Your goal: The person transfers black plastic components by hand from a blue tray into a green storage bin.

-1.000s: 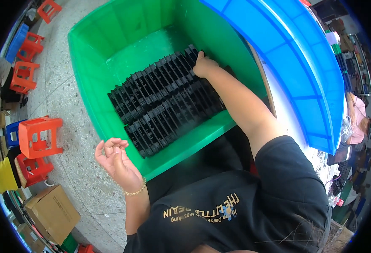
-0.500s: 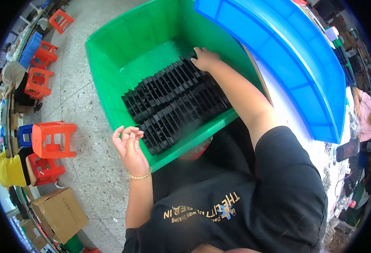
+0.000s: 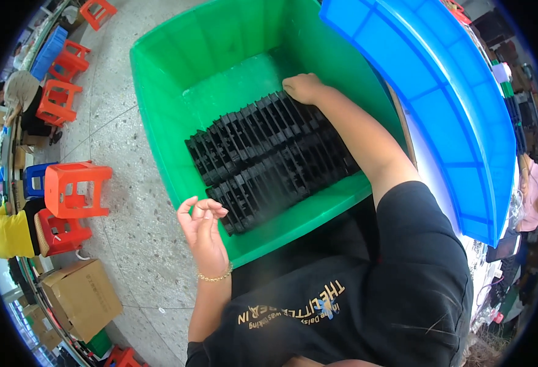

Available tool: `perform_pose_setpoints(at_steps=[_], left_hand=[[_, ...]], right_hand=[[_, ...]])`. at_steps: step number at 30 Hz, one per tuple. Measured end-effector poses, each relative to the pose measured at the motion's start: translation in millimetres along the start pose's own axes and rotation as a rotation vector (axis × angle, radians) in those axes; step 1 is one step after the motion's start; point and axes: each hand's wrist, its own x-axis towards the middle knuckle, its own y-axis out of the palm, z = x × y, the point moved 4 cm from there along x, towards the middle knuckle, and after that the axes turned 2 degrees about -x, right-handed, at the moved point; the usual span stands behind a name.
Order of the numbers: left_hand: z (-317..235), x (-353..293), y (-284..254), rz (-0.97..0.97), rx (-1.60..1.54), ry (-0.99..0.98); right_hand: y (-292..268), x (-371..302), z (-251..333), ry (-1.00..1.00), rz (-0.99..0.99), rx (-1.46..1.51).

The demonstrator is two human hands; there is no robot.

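A large green plastic bin point(image 3: 186, 52) stands before me, and inside it two rows of thin black slotted plastic parts point(image 3: 269, 156) stand on edge, packed side by side. My right hand point(image 3: 305, 88) reaches into the bin to the far right end of the back row. Its fingers are curled down at the parts there, and the fingertips are hidden. Over the bin's near left rim hovers my left hand point(image 3: 206, 235), palm up, with loosely bent fingers apart and nothing in them. A bead bracelet point(image 3: 215, 277) circles that wrist.
A blue plastic crate point(image 3: 428, 101) rests on a white-topped table at the right of the bin. Orange stools point(image 3: 76, 189) and a cardboard box point(image 3: 82, 296) stand on the speckled floor at left. Other people sit along a bench at far left; a person in pink is at far right.
My right hand's fingers, spread over the end of the row before, are now curled in. The bin and both hands appear shifted slightly right and down as the view moved.
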Motion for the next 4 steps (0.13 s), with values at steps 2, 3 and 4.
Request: perform_pose_setpoints(at_steps=[2,3,4], left_hand=[[0.7,-0.2,0.0,0.017,-0.012,-0.009],[1.1,-0.8,0.7,0.031,-0.011,-0.010],[1.2,1.7,1.2,0.052,-0.011,-0.008]], right_hand=[[2.4,-6.4,-5.0,-0.010,-0.016,0.046],[2.3,-7.2,-6.8,-0.026,-0.043,0.090],[3.2,-11.0,-11.8,-0.014,-0.043,0.092]])
